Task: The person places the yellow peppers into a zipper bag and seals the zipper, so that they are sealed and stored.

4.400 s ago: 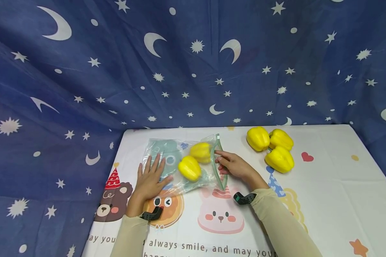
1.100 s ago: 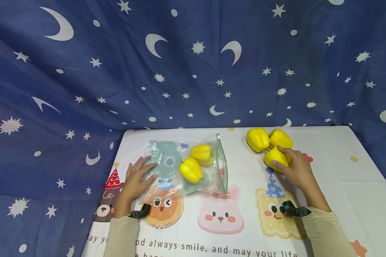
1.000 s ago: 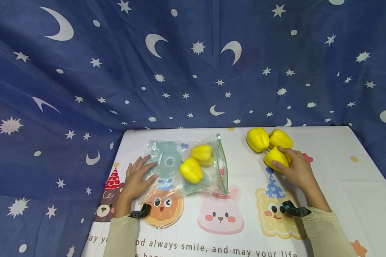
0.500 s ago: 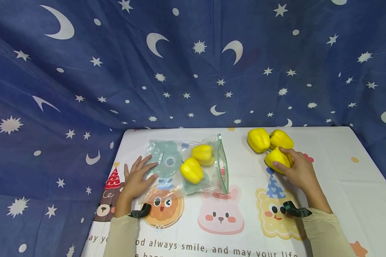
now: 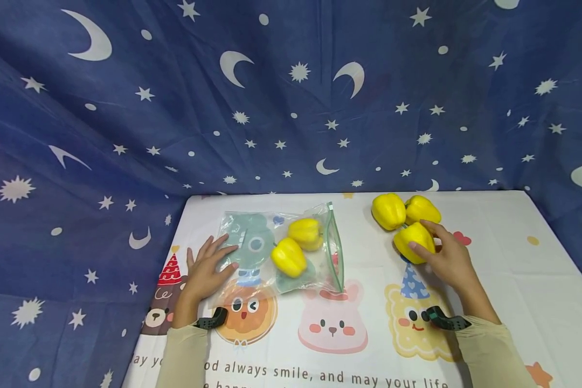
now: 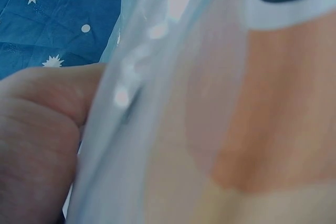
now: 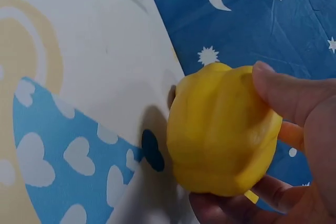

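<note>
My right hand (image 5: 448, 257) grips a yellow bell pepper (image 5: 415, 243), thumb on one side and fingers on the other. The right wrist view shows this pepper (image 7: 223, 129) close up, its shadow on the tablecloth. Just behind it lie two more yellow bell peppers (image 5: 388, 211) (image 5: 422, 209). My left hand (image 5: 207, 272) rests with spread fingers on the closed end of a clear zip bag (image 5: 252, 264). Inside the bag, near its green-edged mouth, lie two yellow bell peppers (image 5: 289, 257) (image 5: 305, 234). Clear plastic (image 6: 126, 103) fills much of the left wrist view.
A white tablecloth (image 5: 504, 258) with cartoon prints and lettering covers the table. Behind and to the left hangs a blue curtain (image 5: 281, 97) with moons and stars. The bag's green zip edge (image 5: 338, 253) faces right, toward the loose peppers.
My right hand left the bag's mouth and went right to the loose peppers. It now holds the front one, shifted slightly left. My left hand slid a little left along the bag.
</note>
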The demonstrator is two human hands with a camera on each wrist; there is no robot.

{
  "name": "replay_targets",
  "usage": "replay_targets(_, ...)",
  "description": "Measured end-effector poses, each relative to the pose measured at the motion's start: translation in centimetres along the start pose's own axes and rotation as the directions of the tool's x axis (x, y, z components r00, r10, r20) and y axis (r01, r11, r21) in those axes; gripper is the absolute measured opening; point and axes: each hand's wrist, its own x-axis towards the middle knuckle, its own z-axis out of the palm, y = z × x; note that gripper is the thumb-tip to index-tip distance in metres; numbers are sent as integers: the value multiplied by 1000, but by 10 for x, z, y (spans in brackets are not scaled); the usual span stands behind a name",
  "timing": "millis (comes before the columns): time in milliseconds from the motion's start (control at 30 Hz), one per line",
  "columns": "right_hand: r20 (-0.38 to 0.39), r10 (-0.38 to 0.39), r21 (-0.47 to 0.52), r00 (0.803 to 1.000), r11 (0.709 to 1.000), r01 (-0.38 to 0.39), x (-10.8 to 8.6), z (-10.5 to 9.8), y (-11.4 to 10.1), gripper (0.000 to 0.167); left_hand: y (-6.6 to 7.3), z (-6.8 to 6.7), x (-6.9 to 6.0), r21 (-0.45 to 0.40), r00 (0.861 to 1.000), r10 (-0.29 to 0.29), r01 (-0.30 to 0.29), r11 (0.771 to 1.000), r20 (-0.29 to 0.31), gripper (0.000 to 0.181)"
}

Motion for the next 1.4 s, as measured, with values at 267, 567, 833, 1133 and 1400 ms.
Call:
replay_targets(267,56,-3,140,998,990,-5,-3,3,-5,82,0,0,0,6,1000,-6,6,1000,2,48)
replay_targets(567,146,-86,349,986,937,30,-2,17,-15,73,0,0,1,6,1000,-3,3,1000,5,47)
replay_targets(833,252,-70,442,965,895,-50,4,27,-28,78,1,0,0,13,1000,-2,2,1000,2,47)
replay_targets(1133,274,-89,504,958,861,-65,5,33,-41,72,2,1,0,-3,1000,-7,7,1000,-8,46)
replay_targets(1400,292,-77,570,953,814,-109,5,48,-44,69,2,0,0,5,1000,-10,10,1000,-4,46)
